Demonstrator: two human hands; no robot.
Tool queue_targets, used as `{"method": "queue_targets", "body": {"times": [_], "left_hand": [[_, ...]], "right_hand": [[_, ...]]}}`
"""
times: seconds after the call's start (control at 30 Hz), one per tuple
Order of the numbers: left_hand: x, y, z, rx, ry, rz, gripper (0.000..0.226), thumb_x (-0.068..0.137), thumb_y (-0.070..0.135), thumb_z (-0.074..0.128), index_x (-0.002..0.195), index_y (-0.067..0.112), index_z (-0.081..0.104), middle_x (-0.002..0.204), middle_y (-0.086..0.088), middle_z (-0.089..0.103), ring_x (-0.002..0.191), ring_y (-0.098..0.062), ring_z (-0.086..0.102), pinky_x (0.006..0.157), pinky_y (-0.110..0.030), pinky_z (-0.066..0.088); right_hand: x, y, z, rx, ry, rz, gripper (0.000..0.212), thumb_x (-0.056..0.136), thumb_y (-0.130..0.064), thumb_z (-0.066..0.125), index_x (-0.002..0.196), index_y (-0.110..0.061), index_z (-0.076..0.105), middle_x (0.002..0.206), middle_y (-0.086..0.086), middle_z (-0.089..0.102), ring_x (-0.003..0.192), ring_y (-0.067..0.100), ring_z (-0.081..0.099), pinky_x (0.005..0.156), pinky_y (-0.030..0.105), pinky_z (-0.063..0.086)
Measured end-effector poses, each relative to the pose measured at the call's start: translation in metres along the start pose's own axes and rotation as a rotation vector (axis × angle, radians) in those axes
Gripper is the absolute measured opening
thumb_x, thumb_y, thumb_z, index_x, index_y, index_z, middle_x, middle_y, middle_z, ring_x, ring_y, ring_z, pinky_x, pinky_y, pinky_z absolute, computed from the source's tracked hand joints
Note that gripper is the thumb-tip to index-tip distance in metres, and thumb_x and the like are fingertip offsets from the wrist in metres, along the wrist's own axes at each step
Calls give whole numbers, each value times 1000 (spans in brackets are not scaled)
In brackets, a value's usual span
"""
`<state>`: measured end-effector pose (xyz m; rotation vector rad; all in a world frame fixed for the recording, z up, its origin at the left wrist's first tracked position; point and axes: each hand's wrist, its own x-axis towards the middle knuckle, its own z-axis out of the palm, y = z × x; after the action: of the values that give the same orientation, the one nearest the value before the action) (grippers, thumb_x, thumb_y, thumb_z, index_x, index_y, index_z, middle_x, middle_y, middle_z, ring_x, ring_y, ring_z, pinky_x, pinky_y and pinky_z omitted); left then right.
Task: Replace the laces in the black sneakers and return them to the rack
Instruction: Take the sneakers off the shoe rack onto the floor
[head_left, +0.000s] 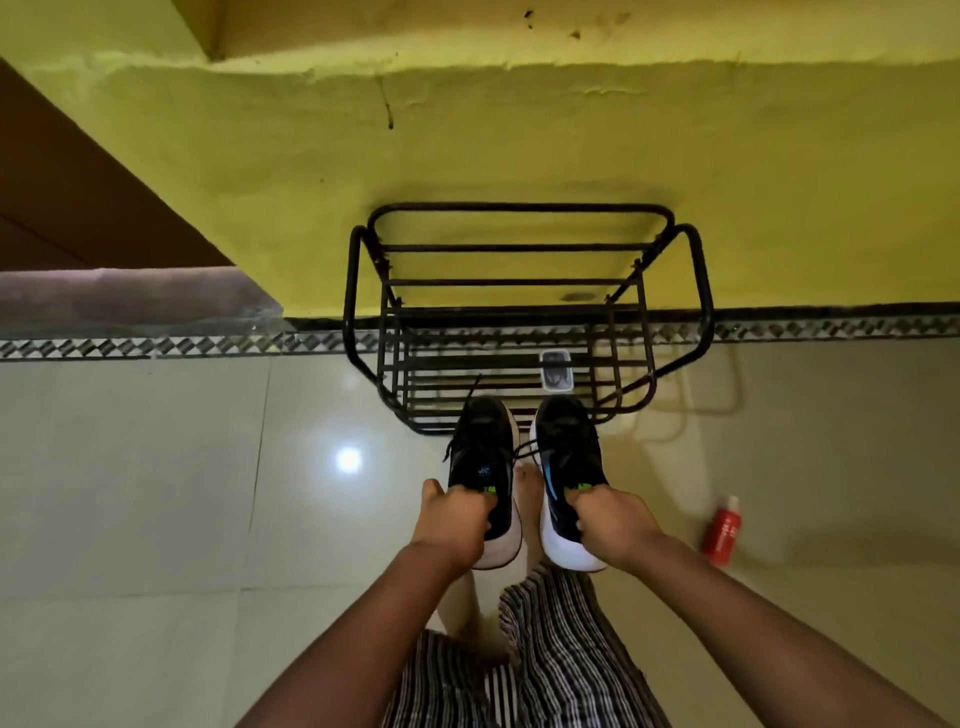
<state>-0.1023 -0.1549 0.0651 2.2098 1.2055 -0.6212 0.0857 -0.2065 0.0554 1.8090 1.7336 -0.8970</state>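
Observation:
I stand over the floor with a black sneaker in each hand, both with white soles and toes pointing away from me. My left hand (454, 522) grips the left sneaker (480, 457) at its heel opening. My right hand (608, 519) grips the right sneaker (563, 447) the same way. Black laces hang loose from both shoes and cross the gap between them. The toes reach the front edge of the black metal shoe rack (524, 312), which stands against the yellow wall.
A small clear case (556, 370) lies on a lower tier of the rack. A red bottle (722, 530) lies on the tiled floor to the right. My bare feet and striped shorts show below the shoes. A doorway opens at far left.

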Motion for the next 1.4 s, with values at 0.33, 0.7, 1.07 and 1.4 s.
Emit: {"method": "queue_targets", "body": {"times": [0.33, 0.7, 1.07, 1.4], "left_hand": [[-26, -5, 71, 63, -28, 35, 32, 88, 2, 42, 112, 18, 55, 106, -6, 64, 101, -28, 53, 90, -32, 25], [126, -45, 186, 228, -129, 99, 28, 88, 3, 47, 112, 15, 53, 106, -7, 64, 100, -28, 56, 96, -35, 26], [237, -100, 325, 324, -22, 363, 29, 48, 16, 82, 72, 21, 67, 64, 4, 64, 58, -17, 59, 77, -25, 45], [301, -144, 438, 505, 126, 737, 20, 55, 36, 78, 70, 27, 69, 60, 11, 63, 57, -10, 61, 70, -22, 51]], "right_hand": [[-16, -19, 63, 100, -47, -10, 34, 91, -10, 45, 124, -12, 51, 113, 14, 60, 96, 31, 56, 66, 29, 34], [144, 28, 178, 281, -155, -57, 35, 90, -8, 48, 124, -11, 54, 113, 21, 60, 99, 34, 58, 76, 33, 47], [282, 38, 301, 229, -34, -190, 29, 92, -4, 45, 120, -7, 50, 111, 16, 59, 85, 23, 50, 66, 28, 33], [323, 54, 357, 132, 24, -392, 54, 77, -60, 18, 112, -36, 52, 102, -17, 61, 103, -1, 49, 105, 22, 6]]}}
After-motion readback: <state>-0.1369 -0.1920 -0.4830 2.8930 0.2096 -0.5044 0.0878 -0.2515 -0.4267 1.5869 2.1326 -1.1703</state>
